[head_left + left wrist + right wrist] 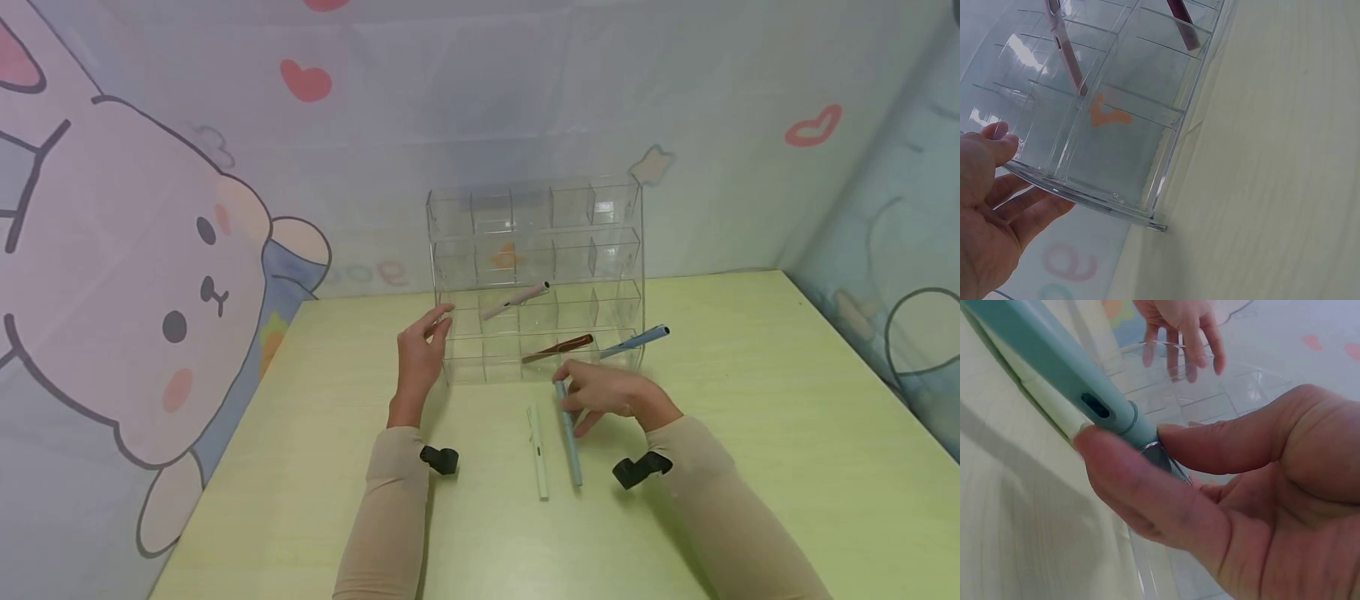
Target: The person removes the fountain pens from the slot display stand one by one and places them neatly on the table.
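Observation:
My right hand [603, 390] pinches a teal pen [570, 442] near its clip end, thumb on one side and fingers on the other; the right wrist view shows the slot in its barrel. Left of it a pale green pen [537, 454] lies on the table. With my left hand [997, 206] I hold the side edge of a clear tiered pen rack [495, 348], thumb in front and fingers behind. Tilted in the rack's compartments are a pale pink pen [517, 301], a dark red-brown pen [558, 347] and a blue pen [636, 341].
The light yellow-green table [750, 433] runs back to a printed cloth backdrop [480, 92] behind the rack. A black wrist camera [441, 460] sits on the left sleeve, and another black camera [641, 469] on the right.

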`<action>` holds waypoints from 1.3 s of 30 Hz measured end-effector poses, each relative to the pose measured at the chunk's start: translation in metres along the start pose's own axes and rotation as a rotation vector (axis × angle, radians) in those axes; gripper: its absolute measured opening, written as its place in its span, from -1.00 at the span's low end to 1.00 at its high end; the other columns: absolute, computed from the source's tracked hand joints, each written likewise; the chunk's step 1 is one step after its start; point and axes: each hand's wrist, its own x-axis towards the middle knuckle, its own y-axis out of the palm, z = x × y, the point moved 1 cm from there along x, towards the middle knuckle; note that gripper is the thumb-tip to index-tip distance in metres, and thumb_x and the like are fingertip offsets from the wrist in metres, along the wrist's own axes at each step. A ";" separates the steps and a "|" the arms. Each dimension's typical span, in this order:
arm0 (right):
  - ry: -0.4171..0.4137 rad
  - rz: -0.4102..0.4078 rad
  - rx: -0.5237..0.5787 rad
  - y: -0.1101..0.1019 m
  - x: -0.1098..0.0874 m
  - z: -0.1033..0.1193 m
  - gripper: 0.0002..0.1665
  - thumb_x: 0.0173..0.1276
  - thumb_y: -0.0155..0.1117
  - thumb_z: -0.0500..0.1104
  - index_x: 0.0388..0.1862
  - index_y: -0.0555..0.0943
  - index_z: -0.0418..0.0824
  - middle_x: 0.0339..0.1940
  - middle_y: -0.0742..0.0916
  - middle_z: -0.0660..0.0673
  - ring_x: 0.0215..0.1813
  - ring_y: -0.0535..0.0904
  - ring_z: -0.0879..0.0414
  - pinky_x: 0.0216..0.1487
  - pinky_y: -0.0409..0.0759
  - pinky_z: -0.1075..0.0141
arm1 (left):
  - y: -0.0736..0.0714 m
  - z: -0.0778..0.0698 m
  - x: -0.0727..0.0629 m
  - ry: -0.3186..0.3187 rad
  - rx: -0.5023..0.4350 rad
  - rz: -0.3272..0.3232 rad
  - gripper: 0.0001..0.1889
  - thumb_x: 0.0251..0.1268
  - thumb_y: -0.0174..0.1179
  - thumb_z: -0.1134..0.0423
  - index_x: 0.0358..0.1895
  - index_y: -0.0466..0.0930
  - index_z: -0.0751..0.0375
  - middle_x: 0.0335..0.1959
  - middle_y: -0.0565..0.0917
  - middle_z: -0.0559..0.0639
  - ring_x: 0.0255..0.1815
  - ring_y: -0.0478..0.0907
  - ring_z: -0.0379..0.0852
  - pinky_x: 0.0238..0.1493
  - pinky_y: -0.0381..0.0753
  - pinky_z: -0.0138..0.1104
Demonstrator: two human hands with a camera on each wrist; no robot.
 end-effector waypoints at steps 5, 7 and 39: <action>0.023 -0.016 -0.025 0.005 0.003 0.000 -0.45 0.52 0.05 -0.41 0.39 0.13 -0.45 0.02 0.56 -0.42 -0.26 0.72 -0.20 -0.26 0.73 0.03 | 0.000 -0.001 0.000 -0.003 -0.003 -0.004 -0.74 0.47 0.21 0.29 0.13 0.70 0.15 0.17 0.66 0.13 0.05 0.68 0.15 0.14 0.59 -0.01; 0.032 -0.023 -0.032 0.007 0.005 -0.001 -0.45 0.53 0.05 -0.40 0.40 0.14 -0.43 0.01 0.56 -0.41 -0.29 0.73 -0.22 -0.30 0.73 0.02 | 0.000 -0.001 0.000 -0.005 -0.002 -0.004 -0.74 0.47 0.21 0.28 0.13 0.71 0.14 0.17 0.66 0.13 0.05 0.68 0.14 0.14 0.59 -0.01; 0.042 -0.123 -0.268 0.037 0.022 -0.004 -0.56 0.41 0.20 -0.43 0.21 0.38 -0.54 -0.35 0.67 -0.25 -0.47 0.75 -0.07 -0.41 0.72 0.19 | 0.001 -0.001 0.000 -0.001 -0.003 0.012 -0.73 0.49 0.18 0.27 0.16 0.69 0.16 0.20 0.64 0.15 0.06 0.67 0.16 0.15 0.58 -0.01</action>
